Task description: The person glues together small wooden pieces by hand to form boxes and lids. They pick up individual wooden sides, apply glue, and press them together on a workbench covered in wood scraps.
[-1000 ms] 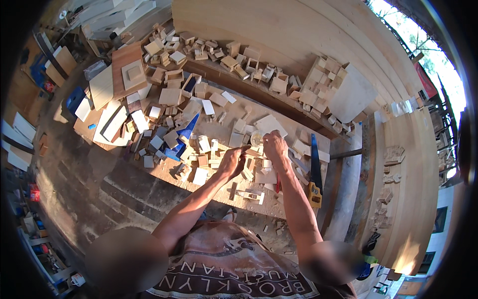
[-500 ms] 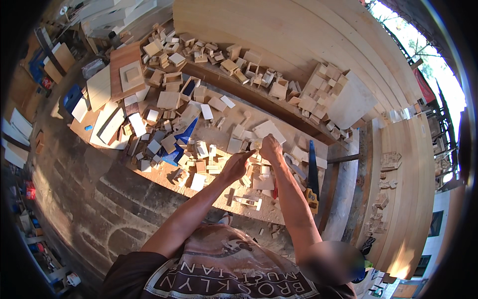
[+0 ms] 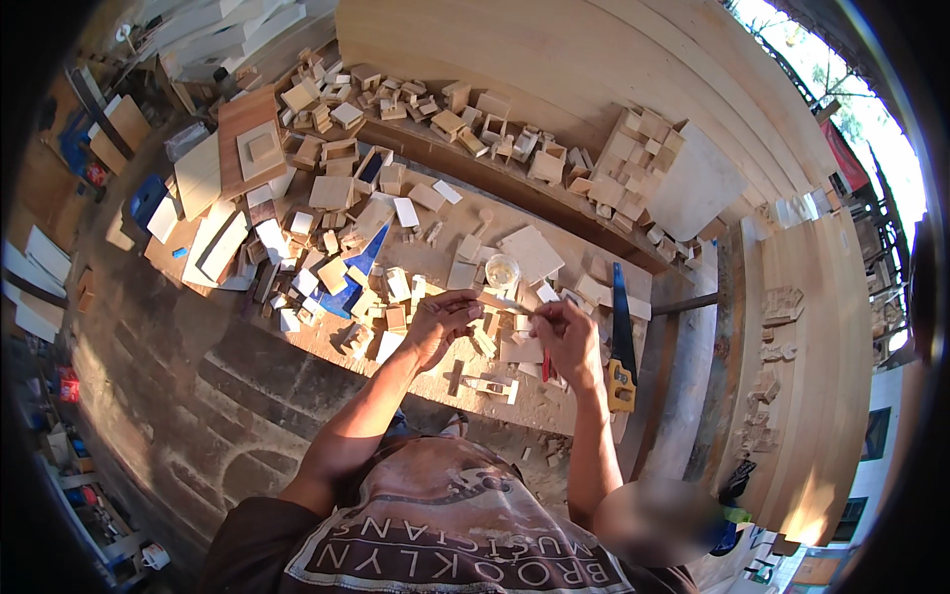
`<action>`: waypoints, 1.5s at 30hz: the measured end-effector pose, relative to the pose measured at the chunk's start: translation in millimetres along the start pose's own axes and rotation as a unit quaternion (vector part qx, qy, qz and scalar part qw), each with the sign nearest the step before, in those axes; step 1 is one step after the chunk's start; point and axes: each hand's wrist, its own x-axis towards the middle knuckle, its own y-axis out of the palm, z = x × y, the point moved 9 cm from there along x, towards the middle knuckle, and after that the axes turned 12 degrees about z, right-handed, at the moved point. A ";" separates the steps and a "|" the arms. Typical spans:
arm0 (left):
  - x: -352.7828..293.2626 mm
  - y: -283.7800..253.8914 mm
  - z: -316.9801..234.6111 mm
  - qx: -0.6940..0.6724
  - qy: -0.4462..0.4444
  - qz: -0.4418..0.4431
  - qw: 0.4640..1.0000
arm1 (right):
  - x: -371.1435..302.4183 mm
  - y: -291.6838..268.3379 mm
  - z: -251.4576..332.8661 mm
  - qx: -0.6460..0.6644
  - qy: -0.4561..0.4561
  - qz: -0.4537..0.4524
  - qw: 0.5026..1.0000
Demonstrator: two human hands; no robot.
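My right hand (image 3: 569,342) is closed over the bench, its thumb and fingers pinching a thin pale stick (image 3: 510,304). The stick points left toward my left hand (image 3: 445,325). That hand is closed too, fingertips pressed together at the stick's far end; whatever small thing they hold is too small to make out. Just beyond the stick stands a small clear round cup (image 3: 502,270) with pale contents. A flat square wooden board (image 3: 531,253) lies behind the cup. Below my hands rests a small wooden hand plane (image 3: 490,387).
A handsaw (image 3: 620,342) with a yellow handle lies at the bench's right. A blue triangular tool (image 3: 354,277) sits among scattered wood blocks at left. Small wooden boxes (image 3: 450,123) line the back ledge. Red-handled pliers or a similar tool (image 3: 547,366) lie by my right hand.
Both hands have drawn back toward me, away from the cup, which now shows. My right hand has moved right and turned, and the thin stick has come into sight between the hands.
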 end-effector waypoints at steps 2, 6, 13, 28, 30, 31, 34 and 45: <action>-12.2 17.4 -5.5 -0.045 0.013 0.017 0.999 | -23.1 3.5 -0.6 0.064 -0.032 -0.006 0.997; -28.8 44.3 -13.0 -0.055 0.041 0.037 0.997 | -53.5 0.5 12.3 0.131 -0.064 -0.029 0.989; -41.6 68.7 -13.4 -0.048 0.068 0.047 0.995 | -79.1 -15.8 50.4 0.034 -0.154 -0.074 0.985; -57.3 91.5 -9.2 -0.049 0.074 0.008 0.996 | -110.6 -20.1 68.0 -0.066 -0.259 -0.135 0.954; -57.6 94.0 -9.9 -0.055 0.079 0.017 0.995 | -113.7 -22.0 68.8 -0.066 -0.268 -0.148 0.950; -57.3 94.8 -9.4 -0.061 0.078 0.023 0.995 | -114.7 -23.0 68.4 -0.062 -0.270 -0.156 0.948; -57.1 98.9 -7.9 -0.078 0.077 0.035 0.993 | -115.8 -20.8 67.0 -0.049 -0.262 -0.151 0.952; -56.5 105.3 -8.8 -0.095 0.074 0.042 0.992 | -116.5 -19.7 75.0 -0.066 -0.259 -0.141 0.953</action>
